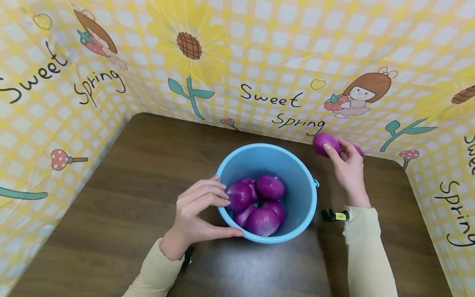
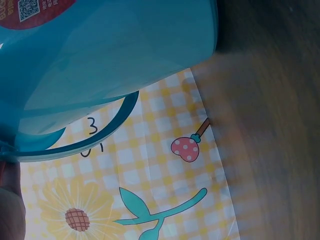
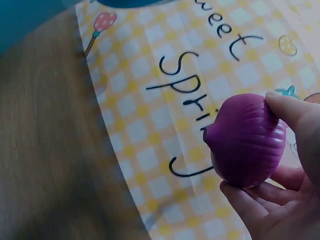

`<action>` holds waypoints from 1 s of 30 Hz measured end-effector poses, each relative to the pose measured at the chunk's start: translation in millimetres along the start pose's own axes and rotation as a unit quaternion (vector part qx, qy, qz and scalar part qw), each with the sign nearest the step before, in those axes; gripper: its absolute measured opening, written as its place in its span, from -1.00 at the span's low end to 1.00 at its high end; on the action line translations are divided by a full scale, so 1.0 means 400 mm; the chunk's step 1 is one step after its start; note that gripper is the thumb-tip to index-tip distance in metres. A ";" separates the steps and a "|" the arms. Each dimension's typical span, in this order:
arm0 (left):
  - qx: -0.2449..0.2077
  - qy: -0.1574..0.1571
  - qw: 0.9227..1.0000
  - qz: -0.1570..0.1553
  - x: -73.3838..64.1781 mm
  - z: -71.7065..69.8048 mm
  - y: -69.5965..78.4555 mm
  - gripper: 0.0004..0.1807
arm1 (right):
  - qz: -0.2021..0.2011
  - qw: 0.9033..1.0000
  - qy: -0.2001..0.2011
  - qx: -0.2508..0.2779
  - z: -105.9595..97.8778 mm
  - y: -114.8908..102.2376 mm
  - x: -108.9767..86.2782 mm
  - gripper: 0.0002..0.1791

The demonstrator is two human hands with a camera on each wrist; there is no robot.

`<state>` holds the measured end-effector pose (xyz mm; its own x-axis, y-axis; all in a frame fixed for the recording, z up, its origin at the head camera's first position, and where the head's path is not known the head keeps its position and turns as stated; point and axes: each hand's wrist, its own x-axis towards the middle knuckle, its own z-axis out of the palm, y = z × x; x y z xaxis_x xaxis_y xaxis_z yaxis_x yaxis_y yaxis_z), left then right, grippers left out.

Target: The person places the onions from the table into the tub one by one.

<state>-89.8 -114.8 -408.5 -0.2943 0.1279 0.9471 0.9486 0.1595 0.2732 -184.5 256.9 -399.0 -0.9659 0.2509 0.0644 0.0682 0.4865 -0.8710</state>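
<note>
A light-blue bucket [image 1: 301,194] stands on the table with several purple onions [image 1: 262,222] inside. My left hand [image 1: 196,210] grips the bucket's left rim, its fingers lapping over the edge and its thumb along the front. In the left wrist view the bucket's side [image 2: 125,45] fills the top, and part of the hand [image 2: 11,210] shows at the left. To the right of the bucket, my right hand [image 1: 350,169] holds a purple onion [image 1: 325,144] between thumb and fingers. The right wrist view shows this onion [image 3: 247,142] up close. Another purple piece [image 1: 358,151] peeks out behind the hand.
A brown wooden table [image 1: 122,181] lies beneath everything. Yellow checked cloth [image 1: 256,53] with printed flowers walls it in at the back and both sides. The bucket's handle [image 2: 100,134] hangs beside it. A black strap piece [image 1: 335,215] sits by the right wrist.
</note>
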 end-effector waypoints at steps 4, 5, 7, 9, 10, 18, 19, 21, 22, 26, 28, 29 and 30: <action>0.001 0.001 1.000 0.000 -0.001 0.000 0.001 -0.39 | -0.011 1.000 0.006 0.014 0.003 -0.012 -0.011 -0.22; 0.001 0.001 1.000 0.000 -0.001 0.000 0.001 -0.39 | -0.013 1.000 0.006 0.020 0.004 -0.013 -0.012 -0.23; 0.002 0.001 1.000 0.001 0.000 0.000 0.001 -0.40 | -0.021 0.999 0.008 0.031 0.004 -0.018 -0.015 -0.26; 0.002 0.002 1.000 0.002 0.000 -0.001 0.001 -0.40 | -0.026 0.999 0.009 0.040 0.004 -0.026 -0.020 -0.27; 0.002 0.001 1.000 0.002 0.000 -0.001 0.001 -0.40 | -0.027 0.999 0.010 0.044 0.003 -0.031 -0.023 -0.27; -0.003 -0.003 1.000 -0.003 -0.001 -0.001 0.002 -0.40 | -0.047 0.997 0.020 0.061 0.005 -0.065 -0.056 -0.31; -0.003 -0.004 1.000 -0.004 -0.001 -0.001 0.002 -0.40 | -0.052 0.996 0.021 0.065 0.006 -0.069 -0.059 -0.31; -0.003 -0.004 1.000 -0.005 -0.001 -0.001 0.003 -0.40 | -0.064 0.995 0.023 0.072 0.007 -0.075 -0.067 -0.33; -0.003 -0.004 1.000 -0.004 -0.001 -0.001 0.003 -0.40 | -0.070 0.994 0.023 0.078 0.007 -0.079 -0.070 -0.35; -0.002 -0.004 1.000 -0.003 0.000 -0.001 0.003 -0.40 | -0.096 0.990 0.024 0.095 0.007 -0.095 -0.084 -0.40; -0.001 -0.003 1.000 -0.002 0.001 -0.001 0.003 -0.40 | -0.109 0.988 0.025 0.104 0.007 -0.102 -0.090 -0.41; -0.001 -0.003 1.000 -0.002 0.001 -0.001 0.003 -0.40 | -0.113 0.988 0.025 0.106 0.007 -0.105 -0.093 -0.41; 0.000 -0.002 1.000 -0.001 0.001 -0.002 0.003 -0.40 | -0.118 0.987 0.025 0.110 0.007 -0.109 -0.096 -0.42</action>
<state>-88.9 -115.2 -407.6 -0.2969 0.1321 0.9457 0.9481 0.1591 0.2754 -151.0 223.6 -365.0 -0.9344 0.1957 0.2977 -0.2185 0.3451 -0.9128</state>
